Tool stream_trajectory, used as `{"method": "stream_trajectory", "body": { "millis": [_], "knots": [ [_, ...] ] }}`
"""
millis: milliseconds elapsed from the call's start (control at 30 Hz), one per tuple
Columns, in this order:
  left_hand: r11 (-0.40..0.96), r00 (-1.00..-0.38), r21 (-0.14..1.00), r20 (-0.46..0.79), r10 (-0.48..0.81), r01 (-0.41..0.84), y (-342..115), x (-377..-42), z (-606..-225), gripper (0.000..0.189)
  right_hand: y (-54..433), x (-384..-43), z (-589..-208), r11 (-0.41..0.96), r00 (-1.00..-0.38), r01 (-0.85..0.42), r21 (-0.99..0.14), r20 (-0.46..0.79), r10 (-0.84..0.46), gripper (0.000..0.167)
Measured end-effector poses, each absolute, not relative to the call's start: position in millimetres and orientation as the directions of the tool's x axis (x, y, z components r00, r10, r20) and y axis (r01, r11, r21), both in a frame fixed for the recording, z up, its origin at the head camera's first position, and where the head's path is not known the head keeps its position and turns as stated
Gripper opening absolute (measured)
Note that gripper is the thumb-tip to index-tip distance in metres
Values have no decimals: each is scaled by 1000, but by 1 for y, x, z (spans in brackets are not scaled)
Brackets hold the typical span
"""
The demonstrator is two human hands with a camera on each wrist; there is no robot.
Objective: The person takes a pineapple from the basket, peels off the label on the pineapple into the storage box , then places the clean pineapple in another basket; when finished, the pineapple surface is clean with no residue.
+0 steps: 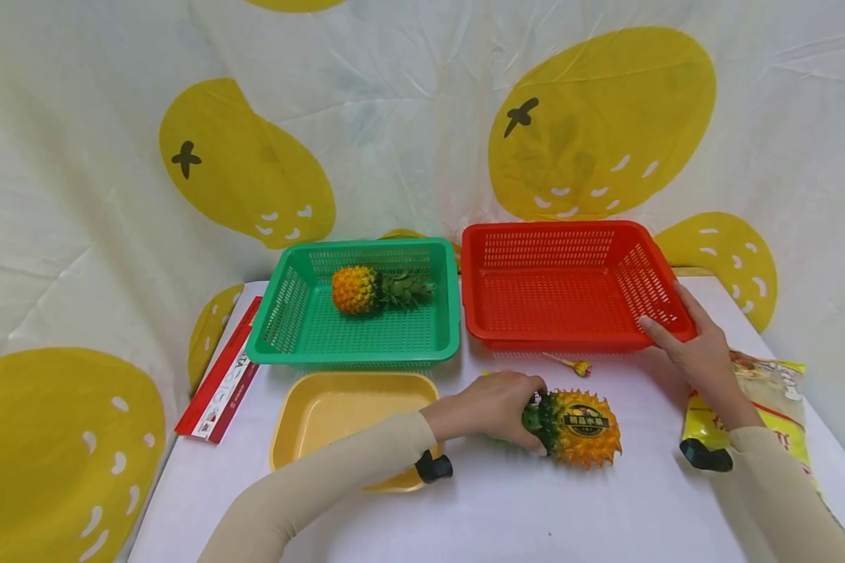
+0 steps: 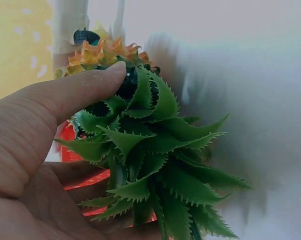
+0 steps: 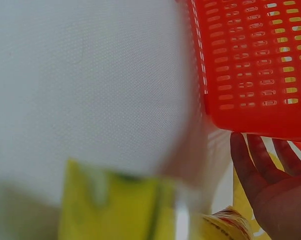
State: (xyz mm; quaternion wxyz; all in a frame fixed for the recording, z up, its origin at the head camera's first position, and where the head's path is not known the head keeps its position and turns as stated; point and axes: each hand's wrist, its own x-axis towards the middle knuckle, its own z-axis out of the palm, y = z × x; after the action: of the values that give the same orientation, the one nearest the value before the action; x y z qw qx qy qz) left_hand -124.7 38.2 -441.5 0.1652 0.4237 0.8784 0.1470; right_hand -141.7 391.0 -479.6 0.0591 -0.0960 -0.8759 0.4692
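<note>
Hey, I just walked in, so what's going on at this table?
Someone's left hand has a grip on a spiky pineapple by its leafy crown, in front of the red basket. The right hand holds that basket near its front right corner. At this moment the spiky pineapple is outside both baskets, while another pineapple lies on its side in the green basket.
</note>
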Motion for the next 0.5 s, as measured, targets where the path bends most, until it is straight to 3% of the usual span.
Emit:
{"method": "stream_trajectory", "body": {
  "millis": [300, 500],
  "knots": [
    [593, -580, 385, -163, 798, 707, 37, -122, -445, 73, 391, -138, -487, 566, -960, 118, -816, 52, 275, 85],
    [618, -601, 361, -173, 780, 699, 36, -118, -445, 72, 381, -130, -483, 623, -920, 10, -782, 237, 312, 74]
  ]
}}
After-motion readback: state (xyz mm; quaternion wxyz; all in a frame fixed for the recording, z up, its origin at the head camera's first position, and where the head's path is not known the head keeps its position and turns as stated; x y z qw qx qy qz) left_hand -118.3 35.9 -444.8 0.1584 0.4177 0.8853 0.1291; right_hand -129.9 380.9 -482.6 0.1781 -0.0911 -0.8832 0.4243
